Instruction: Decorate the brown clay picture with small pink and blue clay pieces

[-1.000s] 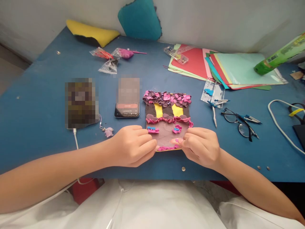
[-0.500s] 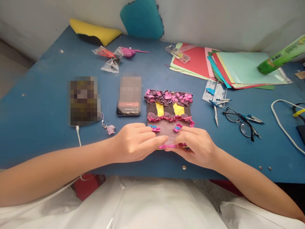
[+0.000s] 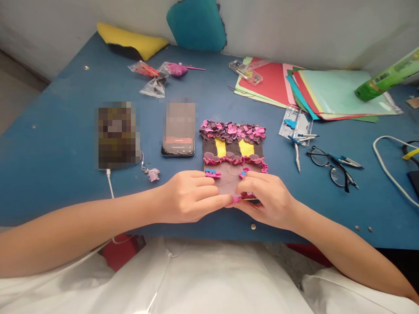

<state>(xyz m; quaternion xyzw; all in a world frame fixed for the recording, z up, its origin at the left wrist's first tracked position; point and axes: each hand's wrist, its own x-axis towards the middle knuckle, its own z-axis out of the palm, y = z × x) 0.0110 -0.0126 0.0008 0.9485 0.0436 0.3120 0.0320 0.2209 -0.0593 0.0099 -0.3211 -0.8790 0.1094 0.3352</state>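
Workpiece location: the clay-covered panel (image 3: 225, 168) lies flat on the blue table (image 3: 196, 233), directly in front of the person, with its petal row (image 3: 233, 131) at the far edge and its pink trim (image 3: 236, 199) at the near edge. Two yellow blocks (image 3: 246, 148) sit between the petal row and the rose ruffle (image 3: 225, 160).

Left hand (image 3: 193, 198): fingers bent and close together, index finger reaching furthest, its tip at the pink trim. The thumb is hidden – whether this hand grips anything cannot be told.

Right hand (image 3: 270, 198): index finger and thumb partly parted, the near edge of the panel showing between them. Contact with the trim appears likely; a firm pinch cannot be confirmed.

Step in hand, as judged: shaping or seating the pink trim along the near edge with both hands together. The next move would call for light, even fingertip pressure, with the panel steadied against sliding. Take care not to flatten the pink ornament (image 3: 212, 174) near the left fingers – the clay is probably soft enough to mark
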